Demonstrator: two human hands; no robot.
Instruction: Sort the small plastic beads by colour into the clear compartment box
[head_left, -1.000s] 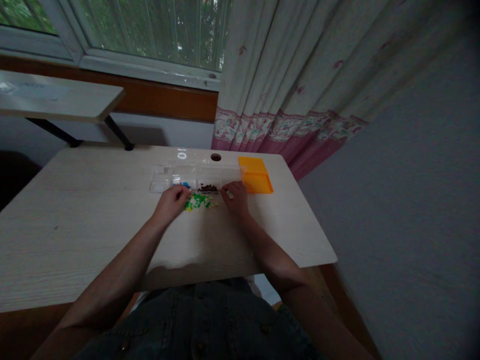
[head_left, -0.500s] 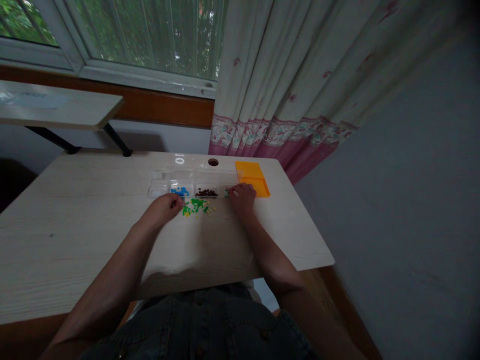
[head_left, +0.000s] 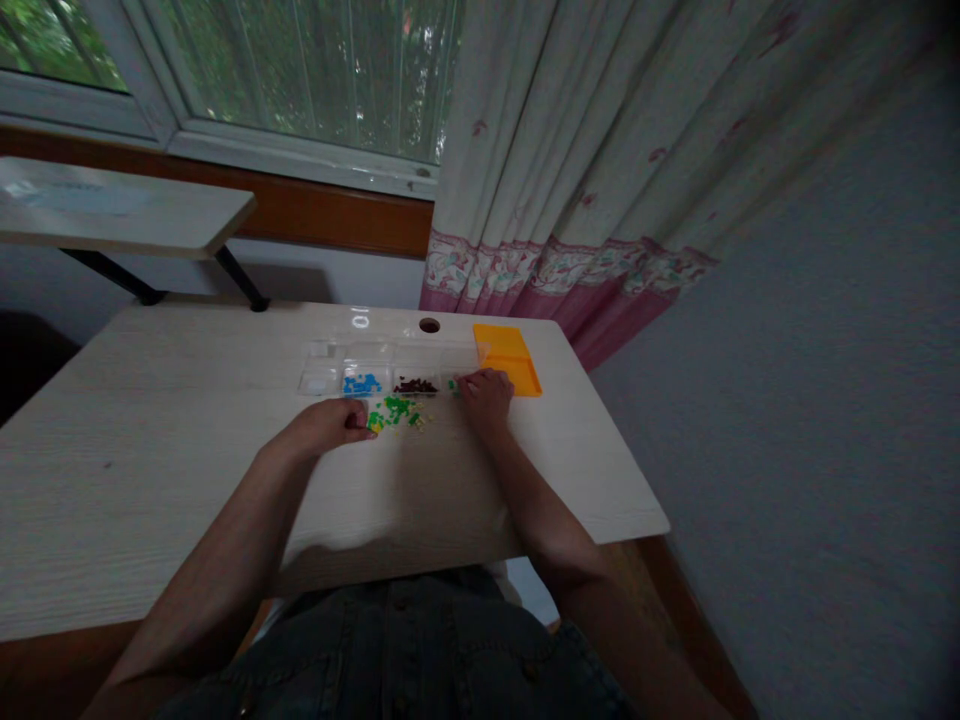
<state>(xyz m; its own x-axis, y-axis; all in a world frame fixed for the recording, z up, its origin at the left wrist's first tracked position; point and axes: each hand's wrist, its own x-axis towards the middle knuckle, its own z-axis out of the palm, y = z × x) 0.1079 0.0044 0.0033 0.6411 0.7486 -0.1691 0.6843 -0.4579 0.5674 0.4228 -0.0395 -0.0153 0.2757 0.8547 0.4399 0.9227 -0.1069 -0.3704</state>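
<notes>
A clear plastic compartment box (head_left: 390,351) lies on the table. One compartment holds small blue pieces (head_left: 362,385), another small dark brown pieces (head_left: 415,386), and a few green bits (head_left: 452,384) sit in the right one. In front of the box is a loose pile of small green pieces (head_left: 396,408) mixed with yellow and cream ones. My left hand (head_left: 334,424) is at the pile's left edge, fingers pinched together beside a yellow bit. My right hand (head_left: 489,400) rests at the right compartment with bent, closed fingers. What either hand pinches is too small to make out.
An orange tray (head_left: 513,366) lies right of the box, partly behind my right hand. Behind the box is a round hole (head_left: 429,325) in the table (head_left: 187,440). A raised shelf (head_left: 127,215) stands at the back left; a curtain (head_left: 555,255) hangs behind.
My left hand has moved from the blue compartment's front edge down toward me, to the left side of the pile. My right hand stays at the right compartment.
</notes>
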